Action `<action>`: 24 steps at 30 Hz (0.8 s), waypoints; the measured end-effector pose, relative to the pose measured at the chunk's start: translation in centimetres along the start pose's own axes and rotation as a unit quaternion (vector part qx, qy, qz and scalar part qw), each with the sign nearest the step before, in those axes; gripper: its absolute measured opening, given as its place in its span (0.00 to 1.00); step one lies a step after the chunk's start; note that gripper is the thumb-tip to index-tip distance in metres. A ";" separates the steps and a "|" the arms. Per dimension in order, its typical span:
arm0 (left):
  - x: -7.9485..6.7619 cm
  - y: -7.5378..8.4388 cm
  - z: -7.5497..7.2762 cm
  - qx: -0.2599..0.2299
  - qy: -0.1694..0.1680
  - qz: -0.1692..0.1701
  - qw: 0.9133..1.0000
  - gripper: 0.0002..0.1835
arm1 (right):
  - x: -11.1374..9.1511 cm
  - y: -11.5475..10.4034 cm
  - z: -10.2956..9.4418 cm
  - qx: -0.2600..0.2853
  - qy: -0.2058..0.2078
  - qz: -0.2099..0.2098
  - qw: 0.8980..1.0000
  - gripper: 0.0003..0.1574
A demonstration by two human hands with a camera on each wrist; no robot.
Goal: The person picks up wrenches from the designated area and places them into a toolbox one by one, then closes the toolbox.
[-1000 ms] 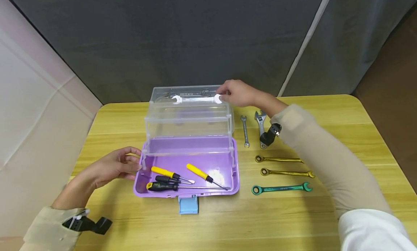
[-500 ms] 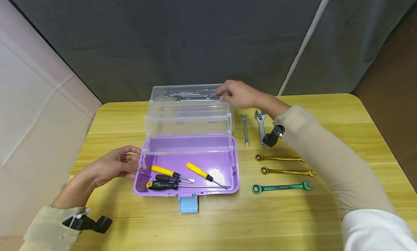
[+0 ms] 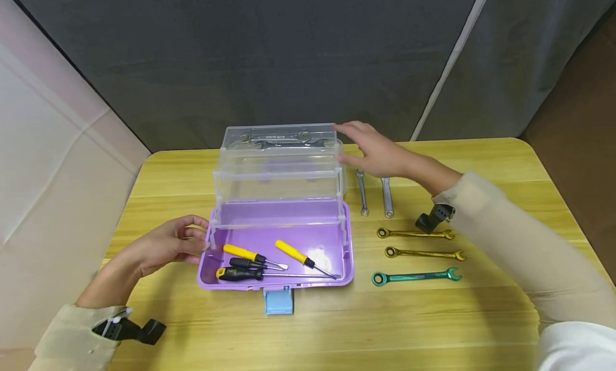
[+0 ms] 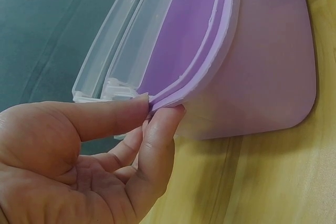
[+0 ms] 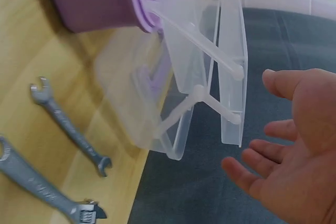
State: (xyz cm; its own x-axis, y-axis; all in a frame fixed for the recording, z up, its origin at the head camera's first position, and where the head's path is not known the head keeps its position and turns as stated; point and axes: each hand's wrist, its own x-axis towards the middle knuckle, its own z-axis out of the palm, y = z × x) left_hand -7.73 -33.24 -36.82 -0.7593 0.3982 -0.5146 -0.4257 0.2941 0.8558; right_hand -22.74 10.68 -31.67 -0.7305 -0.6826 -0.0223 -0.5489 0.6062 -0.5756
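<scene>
Purple, smooth plastic forms the toolbox [image 3: 260, 236], a shallow box with rounded corners which stands at the middle of the tabletop [image 3: 313, 339], its blue latch [image 3: 278, 301] hanging at the front. Above its back part is raised the upper tray [image 3: 284, 156], made of cloudy transparent plastic. Two silver wrenches [image 3: 291, 145] of shiny metal lie in this tray, side by side; through the plastic I cannot tell well whether they touch each other. On the floor of the box lie four slim screwdrivers: two with yellow handles [image 3: 289, 251] and two with black handles [image 3: 238, 275]. To the right, on the pale wood grain, are a small silver wrench [image 3: 362, 193], an adjustable wrench [image 3: 387, 198], two golden wrenches [image 3: 423, 254] and a green wrench [image 3: 416, 277].

Half a second ago, the right hand [image 3: 380, 149] was at the right end of the nearer wrench in the tray; now it has moved off to the right and covers the head of the adjustable wrench in the head view. The left hand [image 3: 168, 242] and the box have stayed in their place.

The right hand holds nothing: its fingers are extended and spread, and the right wrist view shows a gap between them and the tray. The left hand pinches the left rim of the box between thumb and index finger.
</scene>
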 end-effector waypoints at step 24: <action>0.0 -0.1 0.0 0.003 0.003 0.002 1.000 0.14 | -8.6 3.4 5.3 -0.031 0.032 0.100 0.994 0.50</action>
State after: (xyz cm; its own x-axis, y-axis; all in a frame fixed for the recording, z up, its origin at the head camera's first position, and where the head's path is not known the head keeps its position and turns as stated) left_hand -7.67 -33.29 -36.94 -0.7637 0.3947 -0.5109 -0.4195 0.2983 0.8574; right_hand -16.20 16.42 -37.76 -0.8503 -0.5204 -0.0783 -0.4130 0.7522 -0.5135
